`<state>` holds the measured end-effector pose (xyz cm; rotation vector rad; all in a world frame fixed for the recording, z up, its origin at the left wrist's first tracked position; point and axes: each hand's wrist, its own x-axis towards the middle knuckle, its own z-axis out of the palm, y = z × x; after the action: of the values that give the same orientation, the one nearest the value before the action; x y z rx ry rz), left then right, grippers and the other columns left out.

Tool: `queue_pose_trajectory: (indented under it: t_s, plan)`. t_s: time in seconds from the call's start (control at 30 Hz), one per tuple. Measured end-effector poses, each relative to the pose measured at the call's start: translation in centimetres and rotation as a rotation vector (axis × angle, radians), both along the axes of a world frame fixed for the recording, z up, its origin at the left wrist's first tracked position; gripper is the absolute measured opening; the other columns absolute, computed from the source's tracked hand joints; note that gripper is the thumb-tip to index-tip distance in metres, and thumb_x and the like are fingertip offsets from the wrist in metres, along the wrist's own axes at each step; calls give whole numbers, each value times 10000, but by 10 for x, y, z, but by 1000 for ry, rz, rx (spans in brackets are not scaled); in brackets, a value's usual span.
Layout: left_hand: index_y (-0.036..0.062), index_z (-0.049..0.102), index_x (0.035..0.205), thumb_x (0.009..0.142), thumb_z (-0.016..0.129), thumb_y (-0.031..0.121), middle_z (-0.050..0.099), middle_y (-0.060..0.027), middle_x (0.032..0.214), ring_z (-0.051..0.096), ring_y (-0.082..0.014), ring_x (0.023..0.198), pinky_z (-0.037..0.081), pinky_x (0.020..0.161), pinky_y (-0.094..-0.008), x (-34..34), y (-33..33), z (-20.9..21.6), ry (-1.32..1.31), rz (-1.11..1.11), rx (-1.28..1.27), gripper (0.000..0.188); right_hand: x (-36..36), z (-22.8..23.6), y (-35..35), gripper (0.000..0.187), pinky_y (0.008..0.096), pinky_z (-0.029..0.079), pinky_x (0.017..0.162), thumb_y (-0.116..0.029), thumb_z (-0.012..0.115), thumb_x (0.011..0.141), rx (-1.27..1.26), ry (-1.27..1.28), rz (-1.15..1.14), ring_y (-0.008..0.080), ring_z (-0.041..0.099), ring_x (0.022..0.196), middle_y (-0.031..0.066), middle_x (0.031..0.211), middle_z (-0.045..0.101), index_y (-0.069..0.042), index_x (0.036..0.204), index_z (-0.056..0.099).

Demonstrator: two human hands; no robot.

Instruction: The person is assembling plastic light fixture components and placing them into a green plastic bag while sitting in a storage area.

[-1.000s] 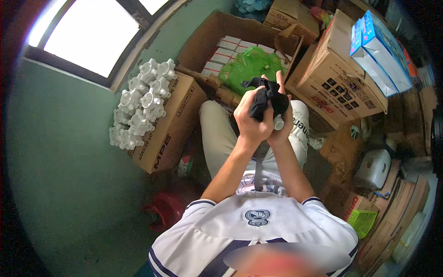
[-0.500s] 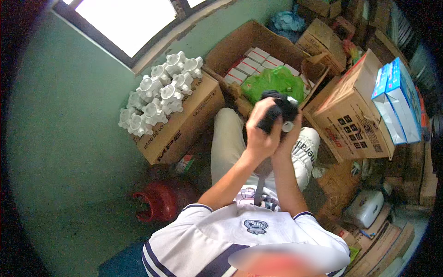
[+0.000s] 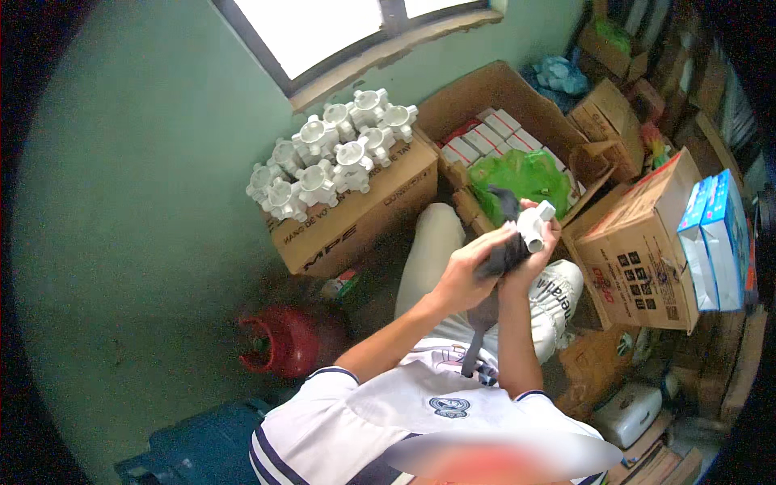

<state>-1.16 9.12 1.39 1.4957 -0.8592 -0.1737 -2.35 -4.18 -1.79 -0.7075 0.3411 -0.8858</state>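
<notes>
The person's right hand [image 3: 529, 272] is closed around a white fitting [image 3: 534, 228], which sits on the near side of the green bag [image 3: 527, 179], its open round end toward the person; this grip seems meant to leave the piece in plain view. The left hand [image 3: 467, 272] is curled over a bunched dark cloth [image 3: 506, 254], its fingertips reaching the fitting's side, so the 2 hands probably steady the piece between them; the cloth hides part of the fingers, and whether it is wrapped around the fitting cannot be told. Beyond the hands, the bag lies on rows of small white boxes [image 3: 485, 139], covering some of them, inside an open carton [image 3: 466, 107]. Left of the bag, a cluster of similar white fittings [image 3: 353, 155] stands close together on a closed brown box [image 3: 364, 229], whose flat top likely serves to hold them upright and within reach. Right of the bag, a large carton [image 3: 638, 257] stands beside blue-and-white packages [image 3: 722, 242], hemming in that side. To the bag's near left, beyond the knees, lies a red cylinder [image 3: 293, 343]; to its near right, a white appliance [image 3: 629, 414].
</notes>
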Motion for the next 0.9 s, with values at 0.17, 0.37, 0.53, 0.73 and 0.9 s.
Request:
queue_pose_trajectory:
  t_s: [0.17, 0.37, 0.53, 0.73, 0.9]
  plan:
    - [28, 595, 1431, 677, 632, -106, 670, -143, 1276, 643, -261, 1238, 471, 1089, -355, 18, 71, -12, 36, -41, 55, 767, 7, -10, 14, 316, 353, 534, 875, -331, 456, 1074, -12, 181, 18, 203, 640, 1039, 157, 1159, 695, -87, 1270, 497]
    - [43, 605, 1372, 858, 752, 24, 674, -112, 1208, 654, -173, 1111, 515, 973, -332, -13, 112, -10, 178, 187, 74, 535, 27, -38, 101, 460, 328, 498, 896, -403, 565, 1096, -417, 320, 236, 167, 587, 1006, 116, 1182, 592, -21, 1329, 457]
    - [38, 689, 1222, 894, 828, 103, 777, -117, 1018, 753, -201, 943, 579, 862, -340, -5, 158, -26, 65, 526, 157, 362, 33, 1, 131, 476, 285, 492, 808, -381, 763, 996, -646, 408, 432, 127, 587, 931, 67, 1035, 613, -19, 1230, 563]
    - [41, 706, 1189, 865, 854, 108, 771, -139, 1018, 752, -228, 937, 573, 850, -355, 3, 179, -25, -90, 647, 258, 363, 38, 18, 160, 499, 269, 506, 747, -370, 828, 949, -498, 416, 615, 111, 614, 885, 59, 992, 648, -39, 1221, 572]
    - [19, 721, 1135, 907, 838, 152, 780, -103, 984, 715, -149, 912, 545, 865, -311, 19, 171, -37, 32, 807, 153, 289, 42, 5, 145, 540, 291, 564, 819, -295, 792, 981, -394, 292, 668, 155, 679, 947, 82, 1050, 686, -5, 1367, 550]
